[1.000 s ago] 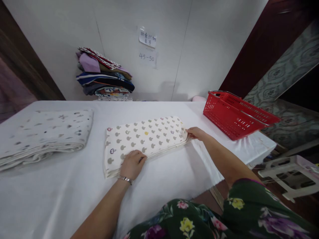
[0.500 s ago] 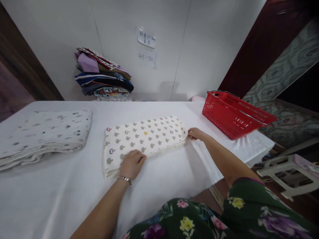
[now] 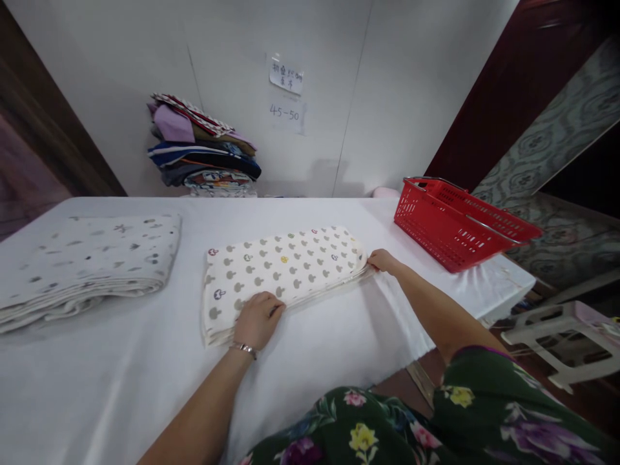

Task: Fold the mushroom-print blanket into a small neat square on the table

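Note:
A cream cloth printed with grey mushroom shapes (image 3: 290, 265) lies folded into a long, layered rectangle on the white-covered table (image 3: 320, 361). My left hand (image 3: 258, 320), a silver bracelet at its wrist, is on the cloth's near edge, left of the middle. Its fingers are curled together at that edge, and part of them is hidden. At the right end, my right hand (image 3: 382, 260) pinches the cloth's near corner between thumb and fingers. Several layers show along the front edge.
Another folded white patterned cloth (image 3: 92, 258) lies at the left. A red plastic basket (image 3: 450, 226) stands at the back right. Several folded fabrics (image 3: 206, 148) are stacked by the wall behind the table. A white stool (image 3: 562, 336) stands at the right, below table height.
My right hand has tugged the cloth's right corner very slightly outward. The left hand stays in place on the near edge, and the whole view has shifted a little.

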Action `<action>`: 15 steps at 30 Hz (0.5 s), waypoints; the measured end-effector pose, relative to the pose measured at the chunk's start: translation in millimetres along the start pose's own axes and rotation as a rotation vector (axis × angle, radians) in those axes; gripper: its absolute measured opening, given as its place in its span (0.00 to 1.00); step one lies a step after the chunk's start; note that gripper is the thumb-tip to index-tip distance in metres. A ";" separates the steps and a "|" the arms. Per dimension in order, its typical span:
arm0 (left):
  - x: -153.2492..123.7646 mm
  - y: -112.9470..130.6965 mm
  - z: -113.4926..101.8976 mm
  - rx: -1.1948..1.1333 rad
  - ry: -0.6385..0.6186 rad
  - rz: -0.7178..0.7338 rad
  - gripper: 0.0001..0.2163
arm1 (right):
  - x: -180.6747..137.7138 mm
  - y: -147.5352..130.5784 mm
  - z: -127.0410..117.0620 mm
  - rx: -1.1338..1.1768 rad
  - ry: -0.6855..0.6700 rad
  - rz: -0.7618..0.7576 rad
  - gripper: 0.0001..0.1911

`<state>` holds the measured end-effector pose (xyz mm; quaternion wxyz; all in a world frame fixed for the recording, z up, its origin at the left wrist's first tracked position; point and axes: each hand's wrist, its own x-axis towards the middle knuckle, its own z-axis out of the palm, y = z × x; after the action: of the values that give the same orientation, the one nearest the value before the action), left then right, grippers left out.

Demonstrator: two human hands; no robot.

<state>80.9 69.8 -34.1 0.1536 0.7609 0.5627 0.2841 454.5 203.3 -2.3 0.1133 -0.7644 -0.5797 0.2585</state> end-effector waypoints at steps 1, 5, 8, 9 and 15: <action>-0.1 -0.5 0.4 0.000 0.004 0.002 0.10 | 0.5 0.9 -0.5 -0.023 0.011 -0.010 0.07; -0.6 -1.8 1.3 0.003 0.012 0.006 0.11 | 1.8 1.0 0.7 -0.105 0.036 -0.063 0.05; -0.6 -1.7 1.1 0.005 0.008 0.005 0.11 | 1.3 -1.5 1.9 -0.145 0.034 -0.075 0.05; -0.5 -1.5 1.0 0.004 0.005 0.006 0.11 | 0.8 -2.6 1.7 -0.154 0.033 -0.074 0.06; 0.2 -0.8 0.2 0.007 0.007 0.009 0.11 | -3.4 -10.8 -3.7 -0.208 0.043 -0.046 0.08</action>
<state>80.5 70.3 -34.6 0.1475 0.7629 0.5610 0.2854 446.8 203.9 6.8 0.0518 -0.7639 -0.6182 0.1778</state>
